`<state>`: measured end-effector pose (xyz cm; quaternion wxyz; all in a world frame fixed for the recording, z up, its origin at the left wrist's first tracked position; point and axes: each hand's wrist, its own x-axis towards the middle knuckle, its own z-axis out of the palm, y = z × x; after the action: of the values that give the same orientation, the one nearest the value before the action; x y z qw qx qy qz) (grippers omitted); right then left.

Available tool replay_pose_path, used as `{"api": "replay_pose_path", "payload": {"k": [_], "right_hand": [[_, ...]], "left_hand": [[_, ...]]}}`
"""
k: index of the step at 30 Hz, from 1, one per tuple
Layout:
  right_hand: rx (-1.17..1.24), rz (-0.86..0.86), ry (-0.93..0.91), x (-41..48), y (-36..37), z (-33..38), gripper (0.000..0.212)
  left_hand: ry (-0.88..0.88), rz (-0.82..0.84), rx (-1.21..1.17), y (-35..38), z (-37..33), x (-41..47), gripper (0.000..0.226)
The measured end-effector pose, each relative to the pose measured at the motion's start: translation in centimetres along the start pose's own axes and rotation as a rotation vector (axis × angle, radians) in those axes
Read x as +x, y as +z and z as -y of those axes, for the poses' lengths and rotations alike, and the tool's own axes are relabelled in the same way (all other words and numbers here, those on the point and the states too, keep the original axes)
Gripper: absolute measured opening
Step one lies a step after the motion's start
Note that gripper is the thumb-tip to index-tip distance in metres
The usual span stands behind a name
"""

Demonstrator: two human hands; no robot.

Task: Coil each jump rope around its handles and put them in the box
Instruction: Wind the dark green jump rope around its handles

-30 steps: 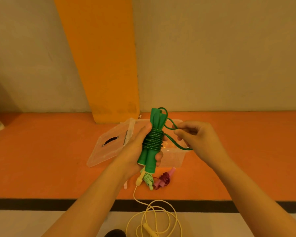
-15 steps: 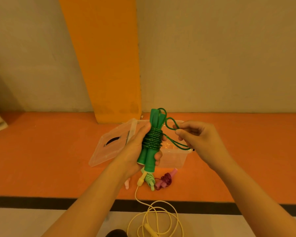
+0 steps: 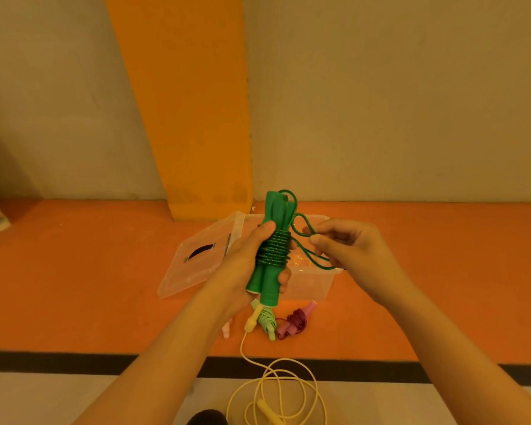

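Note:
My left hand [image 3: 242,265] grips the two dark green handles [image 3: 269,283] of a jump rope, held upright together, with the green cord [image 3: 273,251] wound around their middle. My right hand [image 3: 347,250] pinches the loose end loop of that cord to the right of the handles. Behind them on the orange floor stands a clear plastic box [image 3: 307,286], partly hidden by my hands. In front of it lie a coiled light green rope [image 3: 267,320], a coiled maroon and pink rope [image 3: 296,322] and a loose yellow rope [image 3: 276,384].
The box's clear lid [image 3: 196,262] leans on its left side. An orange pillar [image 3: 190,118] rises behind, against a beige wall. A black stripe [image 3: 74,360] divides the orange floor from pale floor near me. A dark object [image 3: 207,418] shows at the bottom edge.
My right hand has shifted slightly with the loose green loop, keeping it beside the handles. My left hand holds the bundle in about the same place.

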<state>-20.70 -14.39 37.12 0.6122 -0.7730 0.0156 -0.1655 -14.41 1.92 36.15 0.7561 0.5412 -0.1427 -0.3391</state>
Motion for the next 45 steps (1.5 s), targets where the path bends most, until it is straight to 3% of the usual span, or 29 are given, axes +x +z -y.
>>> {"api": "replay_pose_path", "payload": {"k": [6,10,18,22,31,39,45], "right_hand": [[0.018,0.028,-0.037,-0.1,0.1,-0.1,0.015],[-0.011,0.05,-0.073,0.1,0.6,0.0,0.013],[-0.221,-0.004,-0.132,0.4,1.4,-0.5,0.026],[-0.058,0.023,-0.024,0.4,1.7,-0.4,0.023],[0.189,-0.048,0.121,0.1,2.2,-0.3,0.02],[0.233,0.002,0.146,0.1,1.9,0.0,0.025],[0.161,-0.044,0.119,0.2,1.9,-0.5,0.017]], "left_hand": [[0.062,-0.042,-0.022,-0.4,0.3,0.1,0.048],[0.153,-0.061,-0.013,-0.4,0.4,0.0,0.035],[0.211,-0.157,0.071,-0.7,0.9,0.4,0.038],[0.233,-0.193,0.183,-1.0,1.2,0.4,0.023],[0.345,-0.281,0.329,-0.4,1.6,0.3,0.022],[0.38,-0.267,0.34,0.0,1.5,0.3,0.023],[0.342,-0.215,0.341,0.1,1.8,0.3,0.022]]}}
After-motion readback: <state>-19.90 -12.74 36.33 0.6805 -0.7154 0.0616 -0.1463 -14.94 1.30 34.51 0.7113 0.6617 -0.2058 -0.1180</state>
